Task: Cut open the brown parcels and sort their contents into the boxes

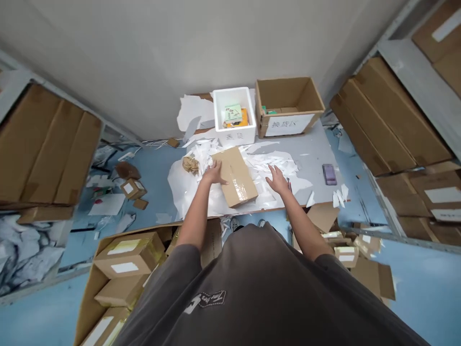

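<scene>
A closed brown cardboard box (235,174) with shiny clear tape across it lies at a slant on the table, on top of scattered white paper. My left hand (213,174) rests at its left edge, thumb and fingers spread. To the right of the box, my right hand (278,180) hovers over the white paper (264,162), apart from the box, with its fingers spread. A thin dark and red item (288,184), too small to name, is just beside the right wrist. Crumpled brown paper (190,165) lies left of my left hand.
Behind the box stand a white bin (235,136) holding green and orange packets and an open cardboard carton (288,126). A blurred purple object (329,174) lies at the table's right. Loaded shelves flank both sides. A large carton of boxes (86,302) sits at lower left.
</scene>
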`<state>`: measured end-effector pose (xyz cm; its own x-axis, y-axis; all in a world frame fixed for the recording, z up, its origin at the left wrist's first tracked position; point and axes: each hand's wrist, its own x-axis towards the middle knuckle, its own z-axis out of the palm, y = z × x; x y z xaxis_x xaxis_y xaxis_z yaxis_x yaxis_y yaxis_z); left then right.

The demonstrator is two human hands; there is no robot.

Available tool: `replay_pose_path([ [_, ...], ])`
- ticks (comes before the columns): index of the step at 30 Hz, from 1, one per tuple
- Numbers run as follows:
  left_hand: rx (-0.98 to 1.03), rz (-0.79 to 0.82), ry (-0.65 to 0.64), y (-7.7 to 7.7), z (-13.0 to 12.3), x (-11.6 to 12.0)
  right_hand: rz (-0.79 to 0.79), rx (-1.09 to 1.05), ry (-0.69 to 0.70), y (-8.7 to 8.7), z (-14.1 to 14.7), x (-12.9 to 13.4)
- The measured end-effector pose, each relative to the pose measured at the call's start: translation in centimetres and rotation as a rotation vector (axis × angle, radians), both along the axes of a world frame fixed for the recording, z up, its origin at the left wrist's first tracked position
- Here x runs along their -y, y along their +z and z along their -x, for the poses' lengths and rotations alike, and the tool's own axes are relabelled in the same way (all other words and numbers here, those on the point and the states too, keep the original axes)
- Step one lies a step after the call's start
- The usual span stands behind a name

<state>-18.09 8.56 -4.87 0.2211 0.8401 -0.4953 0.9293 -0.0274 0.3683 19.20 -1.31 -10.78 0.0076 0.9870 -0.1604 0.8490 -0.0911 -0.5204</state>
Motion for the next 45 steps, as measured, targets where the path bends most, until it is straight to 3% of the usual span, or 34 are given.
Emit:
replay_pose_path([
  [4, -0.149, -0.021, -0.065, 0.1, 0.1, -0.1, 0.103, 0.01, -0.177, -4.0, -6.2, 3.3],
  [8, -0.259, -0.015, -0.068, 0.1, -0.5, 0.5, 0.255, 0.0, -0.358, -8.7, -10.2, 4.9],
  [13, -0.306, -0.029, -0.051, -0.8, -1.1, 1.5, 0.411, 0.012, -0.55, -13.6, -12.1, 4.2],
  [17, -0.317, -0.04, -0.044, -1.0, -1.2, 1.9, 0.45, -0.021, -0.583, -15.3, -12.3, 3.5],
  [21, -0.322, -0.066, -0.022, -1.3, -1.7, 1.9, 0.393, -0.038, -0.681, -13.3, -11.7, 2.3],
  [23, -0.296, -0.091, -0.023, -1.7, -1.9, 1.8, 0.285, -0.048, -0.68, -11.1, -10.9, 1.0],
  [26, -0.211, -0.12, -0.024, -2.4, -2.2, 1.5, 0.132, -0.107, -0.566, -7.3, -8.5, -1.8],
  [30, -0.044, -0.125, 0.008, -2.9, -2.3, 1.1, 0.079, -0.326, -0.357, -2.0, -2.7, -6.0],
  [34, 0.115, -0.14, 0.037, -3.0, -2.5, 1.1, 0.111, -0.421, -0.151, 1.8, 5.5, -9.6],
  [37, 0.143, -0.156, 0.022, -2.9, -2.5, 1.5, 0.097, -0.276, 0.016, 3.3, 11.6, -11.5],
  [40, 0.208, -0.191, 0.017, -2.5, -2.4, 1.9, 0.152, -0.074, 0.09, 4.2, 16.0, -12.6],
  [45, 0.184, -0.185, -0.042, -2.2, -2.3, 2.1, 0.225, 0.178, 0.134, 5.5, 18.4, -12.8],
])
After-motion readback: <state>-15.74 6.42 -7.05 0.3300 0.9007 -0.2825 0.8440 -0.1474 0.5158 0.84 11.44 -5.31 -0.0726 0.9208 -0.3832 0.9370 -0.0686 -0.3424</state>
